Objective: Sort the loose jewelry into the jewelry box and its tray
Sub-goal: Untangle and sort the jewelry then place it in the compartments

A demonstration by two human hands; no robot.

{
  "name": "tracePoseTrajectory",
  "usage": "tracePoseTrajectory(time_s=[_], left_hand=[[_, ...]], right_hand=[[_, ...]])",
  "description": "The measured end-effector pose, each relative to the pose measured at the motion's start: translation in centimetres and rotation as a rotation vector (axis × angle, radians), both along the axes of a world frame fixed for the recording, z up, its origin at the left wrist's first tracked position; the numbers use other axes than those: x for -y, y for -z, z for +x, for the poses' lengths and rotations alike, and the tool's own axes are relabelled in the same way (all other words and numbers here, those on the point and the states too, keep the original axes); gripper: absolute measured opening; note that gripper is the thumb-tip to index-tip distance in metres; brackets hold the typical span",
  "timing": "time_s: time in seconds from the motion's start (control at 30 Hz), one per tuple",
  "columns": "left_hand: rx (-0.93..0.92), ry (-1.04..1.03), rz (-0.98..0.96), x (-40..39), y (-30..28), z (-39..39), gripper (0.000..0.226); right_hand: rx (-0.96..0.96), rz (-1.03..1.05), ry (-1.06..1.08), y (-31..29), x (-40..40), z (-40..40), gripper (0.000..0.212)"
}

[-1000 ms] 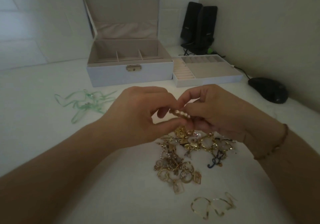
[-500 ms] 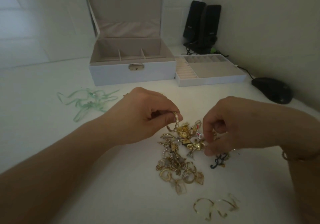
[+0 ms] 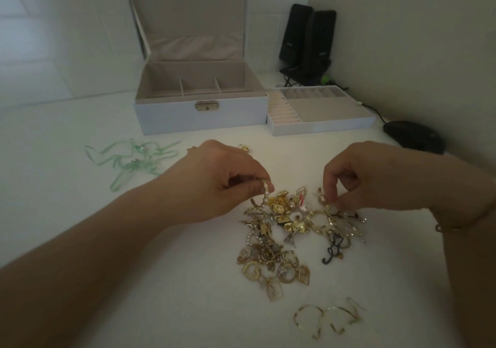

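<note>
Since half a second ago my right hand (image 3: 375, 178) has shifted right, now pinching a gold piece (image 3: 323, 200) at the pile (image 3: 290, 229) edge. My left hand (image 3: 222, 181) pinches a pearl hoop (image 3: 264, 193). Behind, box (image 3: 201, 116) and tray (image 3: 319, 124) stand open.

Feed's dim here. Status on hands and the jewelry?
Left hand pinches pearl hoop. Right hand picking in jewelry pile. Jewelry box, tray open. Nothing blocking.

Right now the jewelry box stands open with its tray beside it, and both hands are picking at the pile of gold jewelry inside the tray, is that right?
Not quite. The head view shows the pile of gold jewelry lying on the white table, in front of the jewelry box and tray. The left hand and right hand pick at it there.
</note>
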State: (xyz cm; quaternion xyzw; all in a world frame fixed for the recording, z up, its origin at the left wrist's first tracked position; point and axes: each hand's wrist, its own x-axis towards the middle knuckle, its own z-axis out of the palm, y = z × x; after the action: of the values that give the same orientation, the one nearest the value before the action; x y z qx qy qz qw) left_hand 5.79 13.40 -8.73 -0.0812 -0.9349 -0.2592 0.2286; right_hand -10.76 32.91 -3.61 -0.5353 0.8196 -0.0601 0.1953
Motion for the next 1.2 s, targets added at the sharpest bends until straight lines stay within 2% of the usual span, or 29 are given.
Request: tracePoseTrajectory(time_s=[0.1, 0.2, 0.37, 0.47, 0.63, 0.77, 0.87, 1.07, 1.2], left_hand=[[0.023, -0.008, 0.008, 0.1, 0.0, 0.0, 0.027], [0.041, -0.008, 0.015, 0.1, 0.0, 0.0, 0.026], [0.051, 0.006, 0.0, 0.1, -0.1, 0.1, 0.025], [0.06, 0.01, -0.014, 0.1, -0.2, 0.1, 0.026], [0.085, -0.019, 0.009, 0.0, -0.4, 0.2, 0.025], [0.155, -0.103, 0.335, -0.4, -0.7, 0.3, 0.006], [0.207, -0.114, 0.496, -0.4, -1.2, 0.2, 0.009], [0.403, -0.098, 0.651, -0.3, -2.1, 0.3, 0.006], [0.535, -0.152, 0.726, 0.0, -2.4, 0.3, 0.008]], right_hand=[[0.04, -0.039, -0.002, -0.2, -0.1, -0.1, 0.013], [0.092, 0.023, -0.047, -0.1, 0.0, 0.5, 0.006], [-0.021, 0.082, -0.023, 0.3, 0.5, 1.1, 0.007], [-0.024, 0.103, -0.031, 0.5, 0.6, 1.4, 0.006], [-0.018, -0.005, -0.035, -0.3, 0.5, 1.7, 0.009], [0.03, -0.097, -0.036, -1.0, 0.1, 1.9, 0.012], [0.07, -0.147, -0.037, -1.0, 0.1, 1.9, 0.011], [0.175, -0.146, -0.034, -1.6, -0.7, 1.3, 0.011], [0.235, -0.413, 0.047, -1.3, 0.0, 1.4, 0.014]])
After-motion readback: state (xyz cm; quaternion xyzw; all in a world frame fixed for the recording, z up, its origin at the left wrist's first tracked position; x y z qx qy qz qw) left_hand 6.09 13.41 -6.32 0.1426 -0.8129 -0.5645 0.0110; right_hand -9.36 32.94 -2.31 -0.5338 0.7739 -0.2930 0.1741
